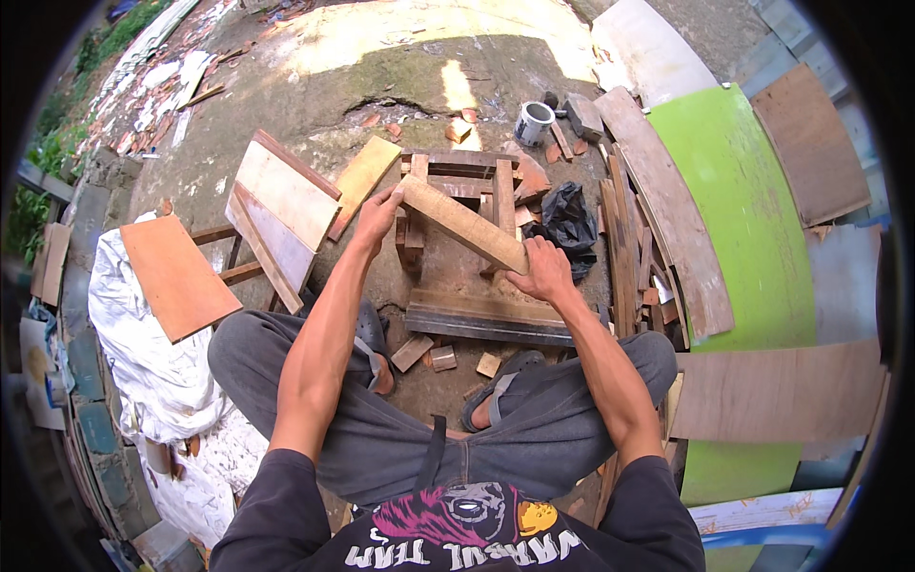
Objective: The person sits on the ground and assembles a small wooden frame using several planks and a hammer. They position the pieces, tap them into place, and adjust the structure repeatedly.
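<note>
Between my hands I hold a light wooden board (pixel 462 224), slanting from upper left down to the right. My left hand (pixel 381 212) is closed round its far left end. Its near right end sits in the grip of my right hand (pixel 545 267), fingers wrapped over the edge. Under the board stands a low wooden frame or stool (pixel 503 191), with upright legs and a crosspiece at the far side. Closer to me, a thick dark-edged plank (pixel 491 315) lies across the front. The board hides part of the frame.
Small wood offcuts (pixel 443 357) lie between my feet. An orange-brown panel (pixel 178 276) and a pale panel (pixel 286 191) stand at left, near white cloth (pixel 157 334). Right of the frame are a black plastic bag (pixel 567 224), a paint can (pixel 535 123) and a green sheet (pixel 739 210).
</note>
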Tool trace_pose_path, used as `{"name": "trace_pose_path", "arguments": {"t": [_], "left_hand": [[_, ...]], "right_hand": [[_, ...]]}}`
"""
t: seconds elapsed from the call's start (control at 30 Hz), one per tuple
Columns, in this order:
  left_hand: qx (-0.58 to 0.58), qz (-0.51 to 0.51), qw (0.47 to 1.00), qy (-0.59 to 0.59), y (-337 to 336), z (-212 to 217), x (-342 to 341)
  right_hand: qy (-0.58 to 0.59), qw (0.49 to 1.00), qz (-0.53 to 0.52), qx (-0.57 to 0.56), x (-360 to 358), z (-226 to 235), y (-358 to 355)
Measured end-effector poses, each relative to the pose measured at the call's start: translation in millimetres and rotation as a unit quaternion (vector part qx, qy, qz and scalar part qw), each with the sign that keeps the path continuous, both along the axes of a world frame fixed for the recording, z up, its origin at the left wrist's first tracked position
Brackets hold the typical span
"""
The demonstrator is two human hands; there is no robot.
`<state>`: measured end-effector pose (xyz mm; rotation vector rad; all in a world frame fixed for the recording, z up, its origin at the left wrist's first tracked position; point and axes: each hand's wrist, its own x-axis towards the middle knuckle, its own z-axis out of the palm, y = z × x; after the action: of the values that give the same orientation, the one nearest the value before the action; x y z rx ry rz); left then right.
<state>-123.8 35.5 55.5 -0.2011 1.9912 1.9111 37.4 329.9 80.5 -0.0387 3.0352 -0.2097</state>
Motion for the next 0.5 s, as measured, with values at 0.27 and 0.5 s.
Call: {"name": "trace_pose_path", "arguments": {"t": [0.27, 0.5], "left_hand": [[-0.029, -0.013, 0.998, 0.049, 14, -14, -16], [-0.191, -0.101, 0.960, 0.176, 20, -63, -6]], "right_hand": [[0.121, 0.988, -0.081, -0.048, -24, -26, -27], [0.149, 0.982, -0.069, -0.094, -31, -31, -33]]}}
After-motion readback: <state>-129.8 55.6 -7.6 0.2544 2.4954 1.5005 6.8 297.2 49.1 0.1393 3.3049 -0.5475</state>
